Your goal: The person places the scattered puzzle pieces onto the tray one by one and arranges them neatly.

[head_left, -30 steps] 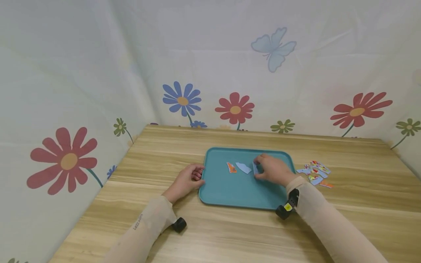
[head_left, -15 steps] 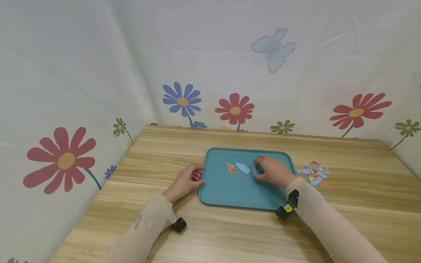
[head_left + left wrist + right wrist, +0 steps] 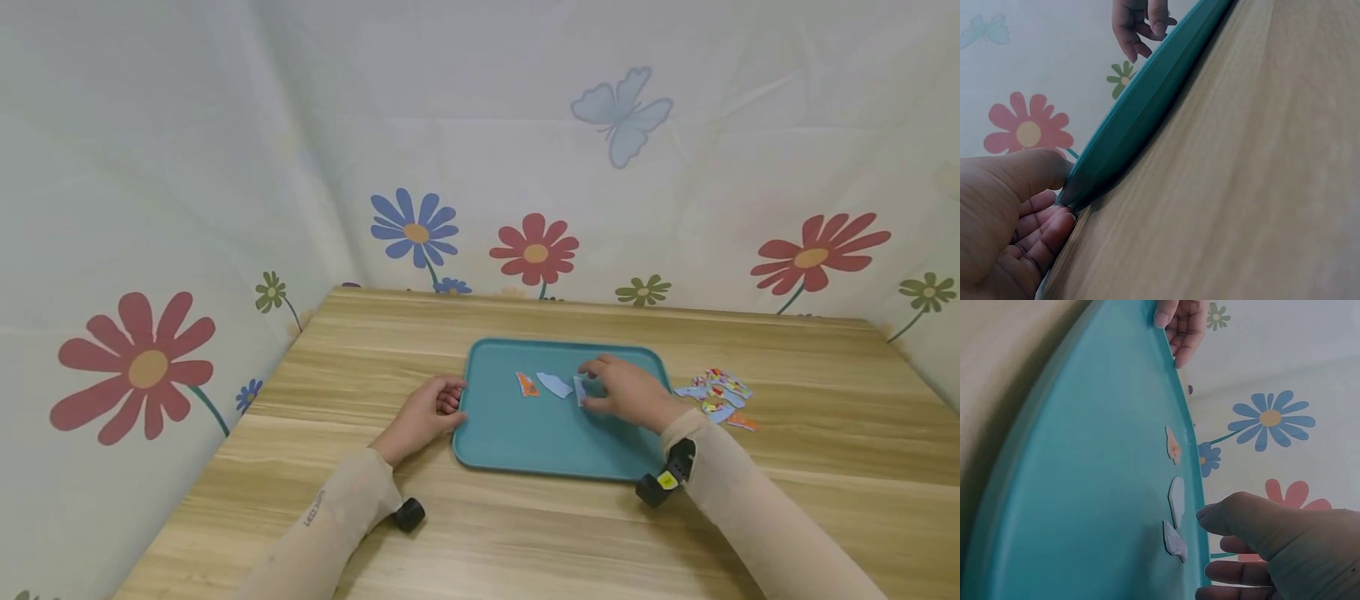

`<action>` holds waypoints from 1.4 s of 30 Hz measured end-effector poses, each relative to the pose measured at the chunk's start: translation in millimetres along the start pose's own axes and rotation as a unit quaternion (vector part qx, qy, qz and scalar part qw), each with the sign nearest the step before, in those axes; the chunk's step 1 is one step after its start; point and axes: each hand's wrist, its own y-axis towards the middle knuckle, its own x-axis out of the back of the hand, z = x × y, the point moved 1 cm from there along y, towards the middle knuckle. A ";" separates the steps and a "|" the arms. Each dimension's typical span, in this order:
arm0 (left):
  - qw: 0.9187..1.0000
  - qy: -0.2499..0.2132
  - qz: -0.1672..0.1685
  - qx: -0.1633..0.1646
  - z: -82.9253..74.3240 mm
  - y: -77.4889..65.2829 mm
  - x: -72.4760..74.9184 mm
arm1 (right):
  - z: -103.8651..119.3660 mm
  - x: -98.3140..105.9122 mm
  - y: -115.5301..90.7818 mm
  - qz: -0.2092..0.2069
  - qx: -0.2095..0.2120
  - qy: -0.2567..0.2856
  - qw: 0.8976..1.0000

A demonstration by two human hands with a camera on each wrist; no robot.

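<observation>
A teal tray (image 3: 517, 437) lies on the table with three flat, irregular puzzle-like pieces in a row on it. They are an orange piece (image 3: 527, 384), a pale blue piece (image 3: 553, 384) and another pale blue piece (image 3: 1174, 542). My left hand (image 3: 426, 412) grips the tray's left rim, thumb on top and fingers at the edge in the left wrist view. Just right of the third piece, my right hand (image 3: 630, 392) hovers over the tray with thumb and fingers parted. In the right wrist view its fingertips stand apart from that piece.
A loose pile of colourful pieces (image 3: 716, 392) lies on the wooden table (image 3: 525, 533) right of the tray, with an orange piece (image 3: 742, 422) at its near side. A flower-printed cloth (image 3: 480, 125) hangs behind the table.
My right hand has let go of the third piece and drawn slightly right; the piece has shifted a little left, close to the middle one. My left hand stays put.
</observation>
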 end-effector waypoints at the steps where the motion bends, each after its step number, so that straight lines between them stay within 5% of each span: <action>1: 1.000 -0.001 0.001 0.000 -0.5 -0.1 -0.1 | -0.3 1.0 -0.9 -0.001 0.001 0.000 1.000; 42: 1.000 0.009 -0.003 -0.003 2.3 1.2 -1.0 | -18.4 49.1 -44.1 -0.074 -0.017 0.012 0.997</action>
